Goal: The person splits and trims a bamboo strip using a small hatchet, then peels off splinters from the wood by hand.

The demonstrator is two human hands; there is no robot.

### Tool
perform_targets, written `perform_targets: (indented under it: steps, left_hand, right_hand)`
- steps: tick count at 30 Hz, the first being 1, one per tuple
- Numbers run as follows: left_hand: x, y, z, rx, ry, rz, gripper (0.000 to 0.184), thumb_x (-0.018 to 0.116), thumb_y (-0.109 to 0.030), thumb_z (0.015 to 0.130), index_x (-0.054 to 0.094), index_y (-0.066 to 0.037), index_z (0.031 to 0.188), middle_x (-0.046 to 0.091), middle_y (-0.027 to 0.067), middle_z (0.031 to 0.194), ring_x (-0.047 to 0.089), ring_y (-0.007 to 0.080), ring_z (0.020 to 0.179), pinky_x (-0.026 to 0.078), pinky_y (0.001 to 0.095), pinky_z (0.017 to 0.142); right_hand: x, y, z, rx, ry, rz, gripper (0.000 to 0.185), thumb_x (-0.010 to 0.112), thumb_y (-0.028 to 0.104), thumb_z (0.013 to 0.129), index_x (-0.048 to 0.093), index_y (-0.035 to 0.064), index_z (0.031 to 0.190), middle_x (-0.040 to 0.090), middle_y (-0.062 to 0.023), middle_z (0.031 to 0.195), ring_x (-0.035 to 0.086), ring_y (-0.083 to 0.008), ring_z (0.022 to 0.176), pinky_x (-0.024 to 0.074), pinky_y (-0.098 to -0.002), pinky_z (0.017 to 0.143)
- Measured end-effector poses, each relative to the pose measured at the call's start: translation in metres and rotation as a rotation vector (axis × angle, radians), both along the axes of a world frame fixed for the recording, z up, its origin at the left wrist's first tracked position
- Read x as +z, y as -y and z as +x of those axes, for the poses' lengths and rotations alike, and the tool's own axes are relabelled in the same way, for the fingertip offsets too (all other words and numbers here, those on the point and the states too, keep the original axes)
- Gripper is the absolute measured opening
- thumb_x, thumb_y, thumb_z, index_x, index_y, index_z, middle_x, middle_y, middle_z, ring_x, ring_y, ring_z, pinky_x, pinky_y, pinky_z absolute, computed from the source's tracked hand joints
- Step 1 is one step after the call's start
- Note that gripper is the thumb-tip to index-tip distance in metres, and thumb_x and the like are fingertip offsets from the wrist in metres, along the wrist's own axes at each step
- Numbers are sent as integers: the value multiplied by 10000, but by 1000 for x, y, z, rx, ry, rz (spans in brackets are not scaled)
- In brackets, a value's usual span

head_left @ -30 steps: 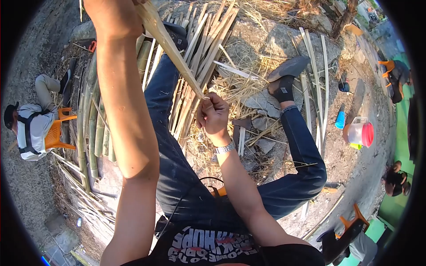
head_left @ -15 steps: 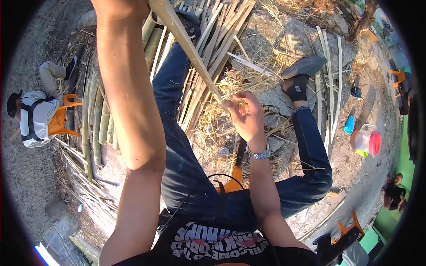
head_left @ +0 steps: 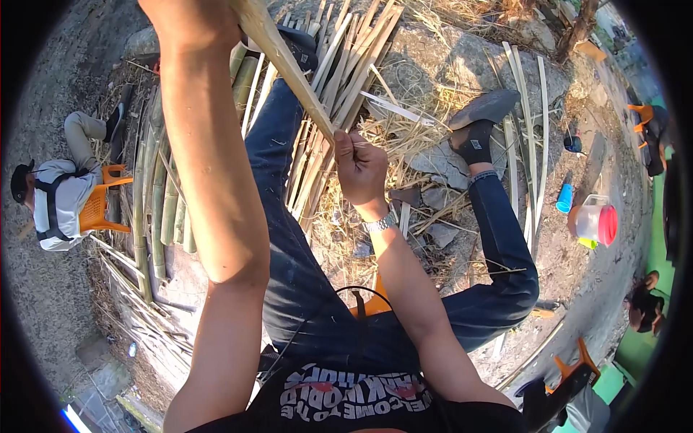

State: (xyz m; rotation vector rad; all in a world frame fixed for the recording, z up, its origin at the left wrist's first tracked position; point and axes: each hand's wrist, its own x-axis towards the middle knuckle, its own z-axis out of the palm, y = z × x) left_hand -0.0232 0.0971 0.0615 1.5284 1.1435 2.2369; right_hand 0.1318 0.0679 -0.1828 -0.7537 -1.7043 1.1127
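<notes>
A long pale bamboo strip slants from the top of the view down to my right hand. The right hand, with a metal watch on its wrist, is closed around the strip's lower end, thumb pressed against it. My left arm reaches far up, and my left hand is at the upper part of the same strip, closed against it; the top edge cuts off part of its fingers. Below the strip lies a pile of split bamboo strips, beside my outstretched left leg.
Thick green bamboo poles lie at left, near a seated person on an orange chair. Dry shavings and broken stones cover the ground between my legs. At right are a blue cup and a clear jug with a pink lid.
My right hand has moved left and slightly up, and its half-open fingers have closed on the strip's lower end. The strip has shifted a little left; the left hand has barely moved.
</notes>
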Motion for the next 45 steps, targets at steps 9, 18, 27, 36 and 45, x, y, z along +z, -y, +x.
perform_targets:
  steps: [9, 18, 27, 36, 45]
  left_hand:
    - [2, 9, -7, -157, 205, 54, 513, 491, -565, 1044, 414, -181, 713, 295, -78, 482, 251, 44, 356, 247, 218, 361]
    - [9, 18, 9, 7, 213, -27, 483, 562, -544, 1017, 404, -184, 736, 276, -83, 552, 247, 48, 398, 240, 221, 364]
    - [13, 39, 38, 17, 277, 88, 412, 573, -514, 1025, 411, -190, 828, 325, -75, 669, 283, 31, 455, 240, 220, 392]
    - [16, 58, 56, 205, -129, -17, 599, 465, -661, 1020, 400, -202, 642, 315, -72, 498, 296, 54, 395, 210, 274, 381]
    - [8, 46, 44, 277, -35, 90, 682, 534, -626, 1004, 532, -26, 680, 473, 23, 585, 439, 124, 601, 377, 348, 564]
  right_hand:
    - [-17, 7, 5, -120, 23, 173, 348, 692, 109, 941, 591, 35, 617, 461, -130, 484, 449, -245, 377, 357, -368, 406]
    - [-23, 2, 24, -37, 73, 184, 393, 688, 153, 951, 544, 25, 608, 448, -115, 475, 456, -212, 377, 360, -361, 411]
    - [-43, 41, 80, -9, 38, -370, 297, 738, 230, 963, 627, 19, 1141, 687, -73, 894, 643, -121, 737, 528, -276, 636]
    - [30, 27, 64, 46, 322, 403, 328, 752, 214, 928, 652, 25, 1177, 643, -148, 1008, 667, -310, 856, 553, -421, 728]
    - [5, 34, 40, 302, -488, -501, 204, 560, 259, 1080, 646, 74, 1070, 672, -53, 980, 590, -133, 626, 500, -270, 541]
